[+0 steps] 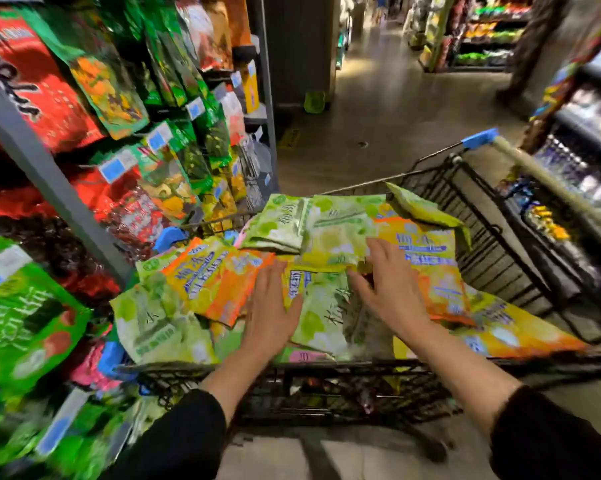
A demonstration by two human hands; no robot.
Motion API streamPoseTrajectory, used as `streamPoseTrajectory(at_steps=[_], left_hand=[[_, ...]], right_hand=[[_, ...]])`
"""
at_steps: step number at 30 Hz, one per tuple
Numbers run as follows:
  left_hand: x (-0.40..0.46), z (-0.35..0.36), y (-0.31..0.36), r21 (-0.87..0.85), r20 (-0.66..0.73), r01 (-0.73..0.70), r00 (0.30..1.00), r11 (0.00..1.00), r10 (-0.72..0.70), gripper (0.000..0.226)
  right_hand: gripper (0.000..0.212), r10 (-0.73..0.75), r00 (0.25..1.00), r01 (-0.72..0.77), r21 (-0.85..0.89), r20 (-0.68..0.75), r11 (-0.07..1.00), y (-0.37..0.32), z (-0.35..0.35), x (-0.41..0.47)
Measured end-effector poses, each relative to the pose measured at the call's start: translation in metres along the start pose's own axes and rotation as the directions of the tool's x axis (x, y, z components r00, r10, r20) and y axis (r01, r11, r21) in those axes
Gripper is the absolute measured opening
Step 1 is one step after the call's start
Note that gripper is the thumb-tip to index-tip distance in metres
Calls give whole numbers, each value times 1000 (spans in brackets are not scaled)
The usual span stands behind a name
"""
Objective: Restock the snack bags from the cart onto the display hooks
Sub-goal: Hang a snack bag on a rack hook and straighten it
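Note:
A black wire cart [493, 216] in front of me is heaped with several flat snack bags, some pale green [323, 306] and some orange-yellow [219, 275]. My left hand [269, 306] lies flat, fingers straight, on the bags near the pile's middle, thumb resting on the pale green bag. My right hand [389, 282] reaches over the pile just to the right, fingers spread and slightly bent over a green bag and an orange one [427, 258]; whether it pinches one I cannot tell. The display hooks [188, 109] on the left carry hanging green and red bags.
A grey upright post [39, 161] of the rack slants across the left. The cart's handle with a blue end cap [481, 137] points away at the right. More shelves [586, 133] line the right side, and the aisle floor [378, 109] stretches ahead.

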State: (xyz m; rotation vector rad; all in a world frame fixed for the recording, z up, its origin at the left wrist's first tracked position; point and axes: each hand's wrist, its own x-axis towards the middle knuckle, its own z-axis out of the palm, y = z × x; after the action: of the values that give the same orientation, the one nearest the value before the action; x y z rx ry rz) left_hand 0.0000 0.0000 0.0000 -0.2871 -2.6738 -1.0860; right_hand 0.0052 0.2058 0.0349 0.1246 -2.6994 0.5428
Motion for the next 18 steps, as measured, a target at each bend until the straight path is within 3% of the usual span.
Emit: streamPoseTrajectory(at_steps=[3,6,9,13,16,18], left_hand=[[29,11,5,46,97,49,994,998,-53,60],[35,24,7,97,198,159,964,983,-175,75],[28,35,-1,92,190,157,967,983,-172,77],[31,36,-13,-56,129,184,976,981,-176,71],[36,33,-15,-105,118,192,977,976,-180,71],[46,30,-14,-149,99,214,975,965,-201,73]], right_hand=[[62,191,981,-194,137,35,971,7,10,38],[64,392,912,-410,238,121,880,9,29,64],[69,528,842,-536,288,112,794,7,43,77],[71,655,748,-651,302,104,696,6,52,96],[36,670,729,-680,264,142,684,2,58,103],[22,627,773,-616,356,99,702,-1,59,102]])
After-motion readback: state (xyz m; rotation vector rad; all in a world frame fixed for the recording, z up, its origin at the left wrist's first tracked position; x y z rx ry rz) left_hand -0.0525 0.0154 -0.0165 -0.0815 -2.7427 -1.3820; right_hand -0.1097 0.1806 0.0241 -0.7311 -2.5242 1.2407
